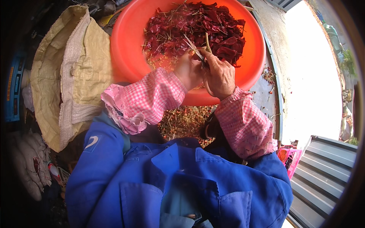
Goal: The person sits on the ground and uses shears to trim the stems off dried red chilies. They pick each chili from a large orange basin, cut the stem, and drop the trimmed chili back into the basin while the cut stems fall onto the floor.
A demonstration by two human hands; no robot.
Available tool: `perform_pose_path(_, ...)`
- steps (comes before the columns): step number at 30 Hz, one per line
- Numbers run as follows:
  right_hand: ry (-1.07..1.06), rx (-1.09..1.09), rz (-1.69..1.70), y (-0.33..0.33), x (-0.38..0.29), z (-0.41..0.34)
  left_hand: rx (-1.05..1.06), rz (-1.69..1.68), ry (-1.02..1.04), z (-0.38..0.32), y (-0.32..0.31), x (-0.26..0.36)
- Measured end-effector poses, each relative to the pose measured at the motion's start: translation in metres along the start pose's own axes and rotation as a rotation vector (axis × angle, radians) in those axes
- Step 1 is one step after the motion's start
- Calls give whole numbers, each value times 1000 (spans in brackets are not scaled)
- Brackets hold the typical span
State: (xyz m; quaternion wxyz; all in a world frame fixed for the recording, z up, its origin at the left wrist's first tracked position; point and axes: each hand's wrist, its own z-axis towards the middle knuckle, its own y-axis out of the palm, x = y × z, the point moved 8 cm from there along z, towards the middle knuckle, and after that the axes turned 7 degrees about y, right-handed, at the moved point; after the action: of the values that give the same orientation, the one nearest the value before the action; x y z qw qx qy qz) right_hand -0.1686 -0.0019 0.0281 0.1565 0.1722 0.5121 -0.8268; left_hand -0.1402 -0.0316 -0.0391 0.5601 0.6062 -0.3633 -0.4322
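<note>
My right hand (219,77) grips a pair of scissors (190,44) whose slim metal blades point up and to the left, slightly apart. A pale, stick-like piece (207,42) juts up by its fingers; I cannot tell what it belongs to. Against the blades, my left hand (188,69) pinches a small orange-red piece of dried chili (192,52), mostly hidden by the fingers. Both hands are over the near side of a large orange-red plastic basin (128,37). Dark red dried chilies (196,25) are heaped in it, with loose yellow seeds (159,60) beside the heap.
Cut stems and chili bits (182,121) cover the ground below the basin, between my legs. A yellowish woven sack (91,65) stands at left. On the right are a concrete strip (276,37), a pink plastic basket (293,161) and a ribbed metal panel (322,176).
</note>
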Motion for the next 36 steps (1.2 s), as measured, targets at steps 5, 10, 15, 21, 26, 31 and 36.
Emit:
perform_pose_path(5, 203, -27, 235, -13, 16, 3, 348, 402, 237, -7, -27, 21)
perform_pose_path(10, 579, -68, 1185, -12, 47, -8, 341, 840, 236, -13, -13, 26)
perform_pose_path(15, 611, -125, 1219, -15, 55, -14, 265, 1370, 195, -17, 5, 36)
perform_pose_path(21, 558, -176, 1105, -17, 44, -12, 68, 1433, 206, -17, 9, 17)
perform_pose_path(26, 513, -289, 760, -9, 41, -14, 185, 1315, 239, -18, -10, 9)
perform_pose_path(31, 374, -295, 402, -3, 35, -16, 408, 1264, 378, -28, -24, 9)
perform_pose_path(36, 429, -251, 561, -5, 32, -18, 344, 1332, 497, -31, -1, 12)
